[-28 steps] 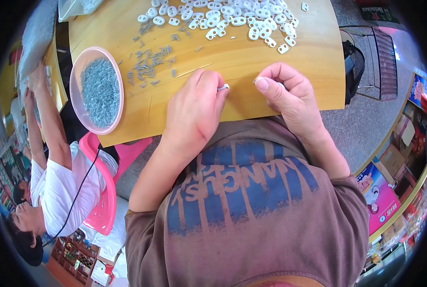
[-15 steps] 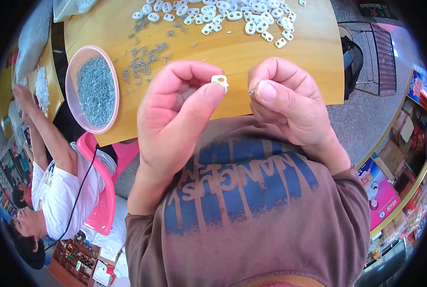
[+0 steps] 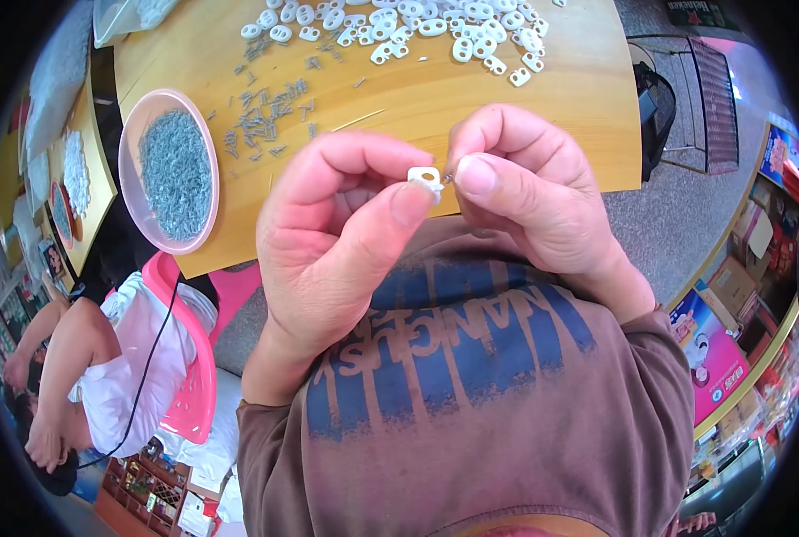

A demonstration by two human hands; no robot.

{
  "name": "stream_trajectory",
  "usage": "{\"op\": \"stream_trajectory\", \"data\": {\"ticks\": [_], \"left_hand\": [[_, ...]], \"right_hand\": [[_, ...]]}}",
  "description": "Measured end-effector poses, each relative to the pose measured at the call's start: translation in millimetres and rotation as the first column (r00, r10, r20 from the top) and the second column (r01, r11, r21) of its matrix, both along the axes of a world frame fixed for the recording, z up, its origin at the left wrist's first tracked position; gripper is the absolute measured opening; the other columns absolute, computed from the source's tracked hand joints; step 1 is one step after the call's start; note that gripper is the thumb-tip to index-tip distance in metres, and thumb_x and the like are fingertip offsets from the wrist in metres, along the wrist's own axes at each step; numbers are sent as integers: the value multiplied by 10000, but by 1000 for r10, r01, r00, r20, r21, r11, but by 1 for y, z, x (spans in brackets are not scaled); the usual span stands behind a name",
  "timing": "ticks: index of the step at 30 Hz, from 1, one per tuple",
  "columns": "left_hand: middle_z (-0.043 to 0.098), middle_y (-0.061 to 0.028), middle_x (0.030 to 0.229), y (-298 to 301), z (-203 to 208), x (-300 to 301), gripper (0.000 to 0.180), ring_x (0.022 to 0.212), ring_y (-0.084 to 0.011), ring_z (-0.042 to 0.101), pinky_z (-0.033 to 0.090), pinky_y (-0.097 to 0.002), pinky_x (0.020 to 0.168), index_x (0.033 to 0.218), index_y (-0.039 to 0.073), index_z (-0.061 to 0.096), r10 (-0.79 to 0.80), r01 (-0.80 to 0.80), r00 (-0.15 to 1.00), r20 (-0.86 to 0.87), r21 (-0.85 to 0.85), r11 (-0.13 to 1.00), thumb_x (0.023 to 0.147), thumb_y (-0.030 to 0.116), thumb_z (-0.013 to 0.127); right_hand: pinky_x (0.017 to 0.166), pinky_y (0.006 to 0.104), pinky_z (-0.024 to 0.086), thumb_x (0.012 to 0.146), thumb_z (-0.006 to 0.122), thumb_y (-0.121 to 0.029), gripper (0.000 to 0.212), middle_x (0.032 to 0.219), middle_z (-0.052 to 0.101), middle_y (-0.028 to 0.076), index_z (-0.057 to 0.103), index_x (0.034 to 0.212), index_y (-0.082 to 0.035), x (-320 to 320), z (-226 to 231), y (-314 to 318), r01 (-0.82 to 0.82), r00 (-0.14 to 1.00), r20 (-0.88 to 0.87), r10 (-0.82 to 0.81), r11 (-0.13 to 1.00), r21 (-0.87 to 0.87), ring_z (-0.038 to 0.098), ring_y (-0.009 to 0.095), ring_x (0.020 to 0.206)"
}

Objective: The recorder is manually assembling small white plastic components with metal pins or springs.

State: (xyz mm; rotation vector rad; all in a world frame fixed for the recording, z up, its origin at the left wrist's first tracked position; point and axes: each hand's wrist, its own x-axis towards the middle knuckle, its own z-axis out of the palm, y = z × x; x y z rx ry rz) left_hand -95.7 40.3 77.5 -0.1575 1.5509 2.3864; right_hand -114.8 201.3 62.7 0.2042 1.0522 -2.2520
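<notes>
In front of my chest, my left hand [image 3: 323,237] pinches a small white plastic cord-lock piece [image 3: 424,175] between thumb and index finger, its hole showing at the top. Just right of it, my right hand [image 3: 534,192] is closed in a pinch on a tiny metal spring [image 3: 448,178], whose tip points at the white piece. Spring and piece are very close; whether they touch I cannot tell. Beyond my hands, loose springs [image 3: 269,115] lie scattered on the wooden table [image 3: 587,125]. Many similar white pieces [image 3: 431,27] are heaped at the far edge.
A pink oval bowl [image 3: 215,170] full of small metal springs sits at the table's left. A thin wooden stick [image 3: 354,120] lies beyond my left hand. Further left, a person in a white shirt [image 3: 149,358] sits on a pink chair [image 3: 204,376]. A dark rack [image 3: 714,107] stands right.
My hands have come closer together, bringing the spring up to the white piece. The left hand shifted slightly right and down. The seated person lowered the raised arm and bent over.
</notes>
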Motion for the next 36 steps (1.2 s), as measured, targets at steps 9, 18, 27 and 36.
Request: {"op": "stream_trajectory", "data": {"ticks": [9, 18, 27, 36], "left_hand": [[561, -13, 837, 0, -4, -1, 171, 715, -18, 502, 388, -133, 629, 960, -25, 521, 30, -29, 1000, 5, -47, 998, 793, -12, 555], [549, 4, 818, 0, -5, -1, 149, 665, -1, 473, 364, -123, 573, 951, -21, 524, -20, 15, 999, -32, -136, 991, 804, -14, 548], [506, -51, 859, 0, -9, 2, 148, 644, -45, 493, 389, -146, 562, 931, -16, 528, -53, -62, 953, -299, -363, 930, 789, -48, 555], [567, -70, 845, 0, -9, 3, 144, 552, -61, 503, 391, -153, 475, 932, -16, 539, 85, -89, 995, -50, -79, 993, 795, 12, 576]], "right_hand": [[454, 147, 272, 807, 580, -149, 129, 649, 462, -42, 510, 828, -44, 0, -3, -2, -3, 1000, -28, 2, 1000, -12, 357, 10, 522], [464, 143, 269, 813, 578, -145, 118, 659, 453, -50, 515, 827, -47, 2, -7, 0, 10, 989, -145, 5, 994, 105, 353, 3, 535], [469, 138, 273, 834, 557, -114, 90, 672, 449, -58, 518, 832, -32, 3, -10, -1, 90, 897, -438, 61, 944, 317, 346, -10, 552], [516, 139, 278, 835, 555, -124, 127, 705, 452, -59, 520, 896, -19, 5, -6, -5, 48, 931, -363, 31, 977, 207, 341, -6, 587]]}}
